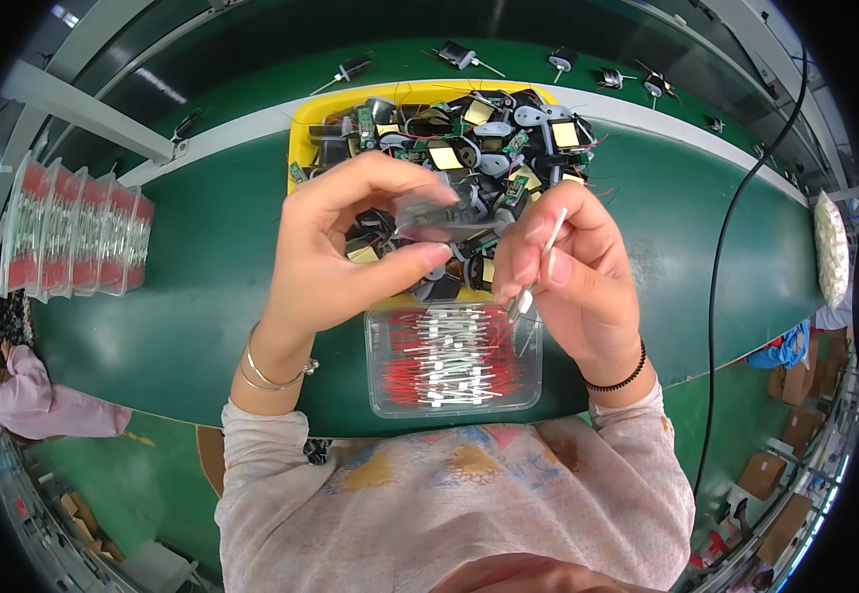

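Observation:
My left hand (345,232) pinches a dark see-through plastic housing (441,219) between thumb and fingers, above a yellow bin (303,119). Beside it my right hand (577,272) is closed on thin white wires (555,229); one end sticks up past the thumb. White connectors (525,300) poke out below those fingers. Under the hands, a clear plastic tray (375,395) holds many red and white wires (449,358) with white plugs. Small black and grey device parts (493,128), some with green circuit boards and pale yellow pads, fill the bin, partly hidden by my hands.
Clear trays of red and white wires (79,232) stand stacked at the left. A black cable (721,267) hangs down on the right, near a bag of white pieces (831,247). Beyond the white rail (656,121) lie several devices (459,54). A person in pink (49,395) is at far left.

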The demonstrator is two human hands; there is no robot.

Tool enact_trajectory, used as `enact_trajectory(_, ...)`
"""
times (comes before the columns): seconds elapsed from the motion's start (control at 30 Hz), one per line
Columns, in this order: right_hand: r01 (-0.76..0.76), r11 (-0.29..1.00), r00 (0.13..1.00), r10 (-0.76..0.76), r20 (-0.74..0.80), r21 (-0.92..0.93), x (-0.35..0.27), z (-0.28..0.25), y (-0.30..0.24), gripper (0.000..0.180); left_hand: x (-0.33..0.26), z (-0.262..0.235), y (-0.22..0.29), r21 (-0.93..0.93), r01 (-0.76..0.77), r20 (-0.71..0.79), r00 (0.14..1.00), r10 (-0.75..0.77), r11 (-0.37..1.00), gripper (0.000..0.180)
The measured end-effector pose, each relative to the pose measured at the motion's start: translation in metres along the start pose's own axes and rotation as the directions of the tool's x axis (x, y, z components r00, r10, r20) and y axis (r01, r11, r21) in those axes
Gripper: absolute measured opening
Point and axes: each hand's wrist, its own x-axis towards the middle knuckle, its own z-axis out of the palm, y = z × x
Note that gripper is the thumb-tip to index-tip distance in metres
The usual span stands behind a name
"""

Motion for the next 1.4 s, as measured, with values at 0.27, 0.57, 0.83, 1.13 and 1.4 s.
enact_trajectory(0.27, 0.034, 0.996, 0.995, -0.041, 0.089, 0.080, 0.003, 0.002, 0.008, 0.014, 0.002, 0.009, -0.009, 0.052, -0.124, 0.007, 0.992, 0.124, 0.991, 0.031)
enact_trajectory(0.57, 0.055, 0.996, 0.998, -0.058, 0.031, 0.074, 0.006, -0.005, 0.010, 0.016, -0.006, 0.015, 0.004, 0.299, -0.115, 0.049, 0.993, 0.105, 0.947, 0.041)
enact_trajectory(0.83, 0.077, 0.990, 0.997, -0.073, -0.031, 0.116, 0.005, -0.005, 0.002, 0.016, -0.001, 0.010, 0.001, 0.402, -0.293, 0.139, 0.956, 0.258, 0.868, 0.049)
enact_trajectory(1.13, 0.386, 0.821, 0.894, -0.445, -0.047, -0.420, 0.006, -0.009, -0.008, 0.016, 0.002, -0.002, 0.003, 0.031, -0.122, 0.293, 0.950, 0.108, 0.992, 0.038)
enact_trajectory(1.4, 0.288, 0.809, 0.943, -0.334, 0.002, -0.513, 0.005, 0.002, -0.006, 0.022, -0.001, 0.014, -0.001, -0.155, 0.084, 0.388, 0.921, -0.017, 0.984, 0.038)
